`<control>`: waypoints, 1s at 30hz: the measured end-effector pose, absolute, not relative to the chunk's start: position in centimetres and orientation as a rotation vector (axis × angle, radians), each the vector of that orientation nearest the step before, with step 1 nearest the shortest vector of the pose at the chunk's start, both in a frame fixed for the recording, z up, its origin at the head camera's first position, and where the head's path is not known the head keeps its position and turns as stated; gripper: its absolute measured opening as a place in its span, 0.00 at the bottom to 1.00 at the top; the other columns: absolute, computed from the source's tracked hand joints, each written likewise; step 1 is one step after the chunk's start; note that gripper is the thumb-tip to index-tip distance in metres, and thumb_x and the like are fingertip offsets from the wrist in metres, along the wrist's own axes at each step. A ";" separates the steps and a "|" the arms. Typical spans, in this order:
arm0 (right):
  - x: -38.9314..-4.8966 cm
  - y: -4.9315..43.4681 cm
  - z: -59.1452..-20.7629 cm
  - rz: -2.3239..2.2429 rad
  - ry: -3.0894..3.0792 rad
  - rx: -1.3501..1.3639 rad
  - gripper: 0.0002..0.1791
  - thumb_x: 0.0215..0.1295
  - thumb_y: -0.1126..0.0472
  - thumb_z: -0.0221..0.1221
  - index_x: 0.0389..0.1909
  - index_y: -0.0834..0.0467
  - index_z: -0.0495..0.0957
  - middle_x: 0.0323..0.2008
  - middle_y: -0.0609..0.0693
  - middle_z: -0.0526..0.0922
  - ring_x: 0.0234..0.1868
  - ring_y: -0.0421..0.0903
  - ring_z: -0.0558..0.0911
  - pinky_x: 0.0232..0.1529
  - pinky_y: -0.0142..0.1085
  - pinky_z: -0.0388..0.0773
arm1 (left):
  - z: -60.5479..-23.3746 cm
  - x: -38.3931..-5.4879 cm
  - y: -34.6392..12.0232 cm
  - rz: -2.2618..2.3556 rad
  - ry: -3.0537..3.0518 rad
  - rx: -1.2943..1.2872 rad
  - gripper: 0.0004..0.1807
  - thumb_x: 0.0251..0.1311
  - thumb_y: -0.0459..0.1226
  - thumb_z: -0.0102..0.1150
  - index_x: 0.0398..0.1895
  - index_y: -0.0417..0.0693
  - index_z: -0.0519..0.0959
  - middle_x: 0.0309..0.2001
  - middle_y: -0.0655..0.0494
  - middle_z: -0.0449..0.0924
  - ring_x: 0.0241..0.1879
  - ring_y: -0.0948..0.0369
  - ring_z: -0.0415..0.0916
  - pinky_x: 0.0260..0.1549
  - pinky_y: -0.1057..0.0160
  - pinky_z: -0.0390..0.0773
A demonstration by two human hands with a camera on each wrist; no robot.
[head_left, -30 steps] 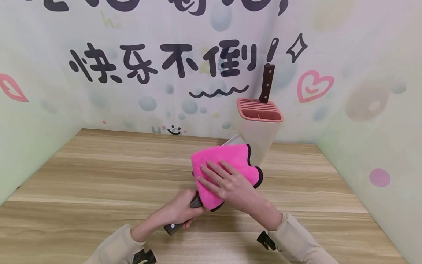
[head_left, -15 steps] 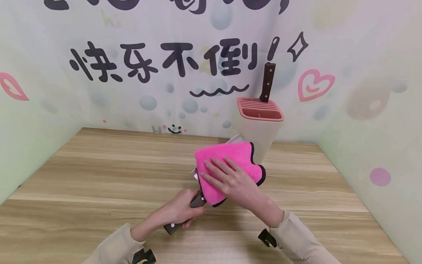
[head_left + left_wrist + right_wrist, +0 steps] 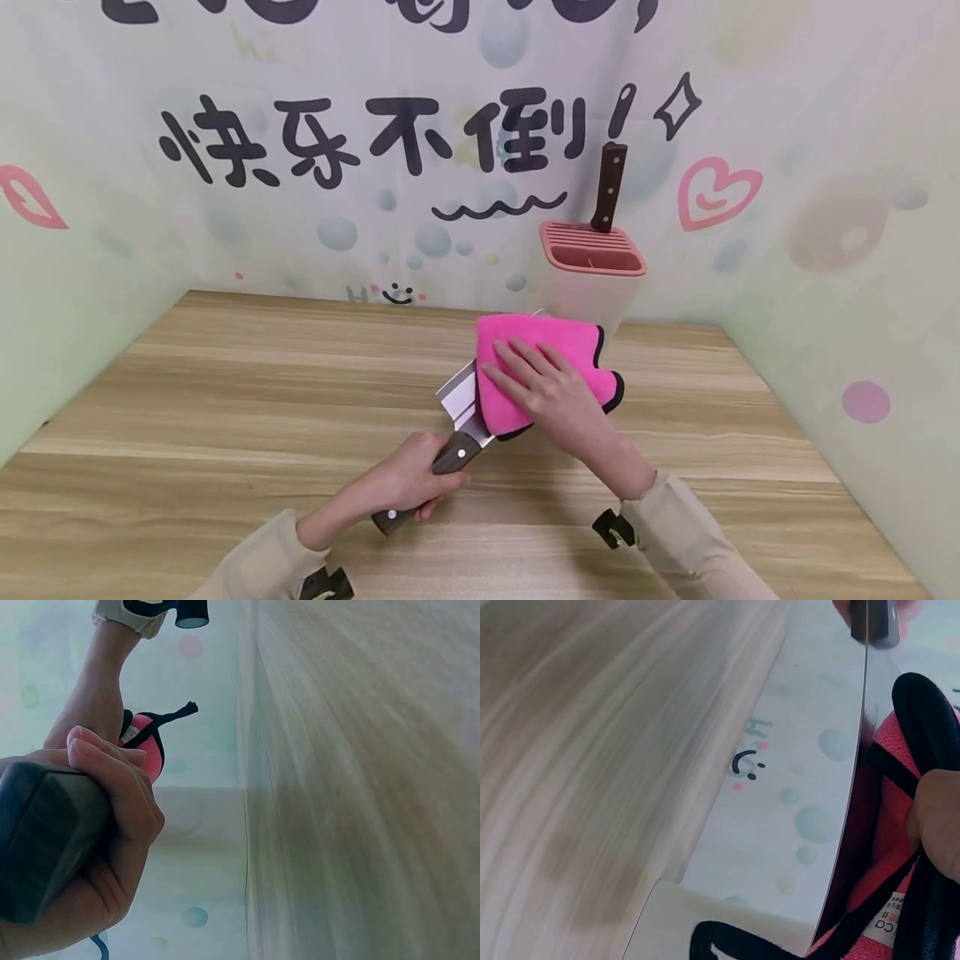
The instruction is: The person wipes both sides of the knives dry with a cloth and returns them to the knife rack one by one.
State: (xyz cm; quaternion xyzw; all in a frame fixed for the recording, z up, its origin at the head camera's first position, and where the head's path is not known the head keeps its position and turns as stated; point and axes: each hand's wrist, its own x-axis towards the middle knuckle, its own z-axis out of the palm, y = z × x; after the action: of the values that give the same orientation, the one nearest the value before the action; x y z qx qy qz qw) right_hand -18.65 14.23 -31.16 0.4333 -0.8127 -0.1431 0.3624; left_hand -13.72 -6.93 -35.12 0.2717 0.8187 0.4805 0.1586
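My left hand (image 3: 408, 471) grips the dark riveted handle of a cleaver (image 3: 459, 398), whose broad blade points up and right. A pink cloth (image 3: 536, 329) with black edging lies over most of that blade, leaving the part near the handle bare. Spread fingers of my right hand (image 3: 558, 400) press the cloth from above, nearly straight. In the left wrist view, the handle's butt (image 3: 49, 832) fills the curled left fist. Seen from the right wrist, the blade appears edge-on, with the cloth (image 3: 900, 862) bunched beside it around my thumb (image 3: 939, 817).
A cream knife block (image 3: 588, 292) with a pink slotted top stands at the back right, just beyond the blade. One brown-handled knife (image 3: 609, 187) stands in it. The wood-grain table (image 3: 247, 400) meets printed walls at the back and both sides.
My right hand has slid the pink cloth right and slightly up along the blade, away from the handle. More bare metal shows near the handle. The left hand stays in place.
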 end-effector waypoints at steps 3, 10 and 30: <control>-19.0 14.6 -31.2 -0.344 -2.100 1.097 0.27 0.49 0.69 0.61 0.54 0.53 0.73 0.54 0.54 0.74 0.56 0.52 0.70 0.53 0.43 0.70 | -35.1 -13.7 -6.9 1.377 2.339 0.784 0.06 0.54 0.29 0.52 0.25 0.38 0.66 0.07 0.58 0.66 0.04 0.68 0.63 0.02 0.61 0.70; -19.6 15.2 -31.0 -0.285 -2.129 1.052 0.26 0.51 0.71 0.59 0.54 0.55 0.73 0.53 0.56 0.74 0.55 0.53 0.71 0.52 0.44 0.70 | -35.2 -13.6 -7.0 1.382 2.335 0.792 0.06 0.54 0.29 0.52 0.25 0.38 0.66 0.07 0.57 0.66 0.04 0.68 0.63 0.02 0.61 0.69; -20.9 16.8 -31.2 -0.205 -2.219 0.948 0.25 0.51 0.74 0.58 0.53 0.58 0.73 0.54 0.59 0.73 0.55 0.55 0.71 0.52 0.45 0.70 | -35.4 -13.6 -7.3 1.398 2.320 0.798 0.08 0.53 0.30 0.54 0.26 0.39 0.65 0.07 0.58 0.65 0.04 0.67 0.63 0.02 0.61 0.70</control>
State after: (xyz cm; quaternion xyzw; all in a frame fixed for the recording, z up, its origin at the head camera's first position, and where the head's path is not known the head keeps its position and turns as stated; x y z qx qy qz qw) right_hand -20.87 16.81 -31.22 0.3664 -0.8577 -0.0791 0.3520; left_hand -13.55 -7.33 -35.38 0.2791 0.8112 0.4889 0.1582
